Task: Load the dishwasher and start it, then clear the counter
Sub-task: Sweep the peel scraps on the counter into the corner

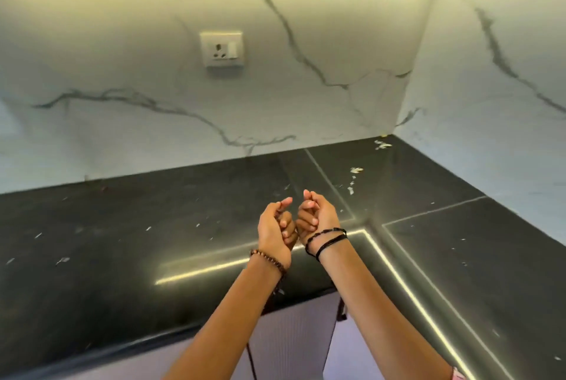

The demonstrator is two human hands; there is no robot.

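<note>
A black stone counter (122,241) fills the lower half of the view and turns a corner at the right. Pale scraps (355,171) lie scattered on it toward the back corner, with more crumbs (382,144) right at the wall. My left hand (277,229) and my right hand (315,214) are raised side by side above the counter's middle, palms turned up and fingers curled in. Nothing shows inside either hand. No dishwasher or dish is in view.
A white marble backsplash (275,73) rises behind the counter, with a wall socket (222,49) at centre left. Pale cabinet fronts (294,333) sit below the counter edge. A thin dark cord (251,361) hangs near my left forearm.
</note>
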